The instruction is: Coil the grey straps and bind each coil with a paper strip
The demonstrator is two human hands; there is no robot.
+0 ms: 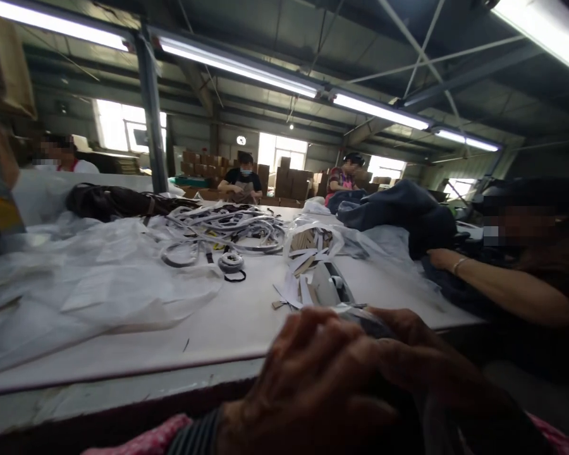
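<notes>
Left hand (313,379), right hand (422,344), both curled, around a dark plastic-wrapped bundle (365,322)

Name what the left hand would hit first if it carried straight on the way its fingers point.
Probably the right hand, just beyond the fingers of the left hand, with the dark plastic-wrapped item close between them; depth is hard to judge here.

A long white worktable (180,335) is being overlaid by crumpled clear plastic sheeting (85,284), and a tangle of white straps (222,230) is being heaped near cut paper strips (303,272). Dark fabric (398,215) is being pressed by a co-worker's forearm (502,284). 2 masked workers (239,180) are being backed by stacked cardboard cartons (289,183), while fluorescent tube lights (237,66) are being hung overhead.
</notes>
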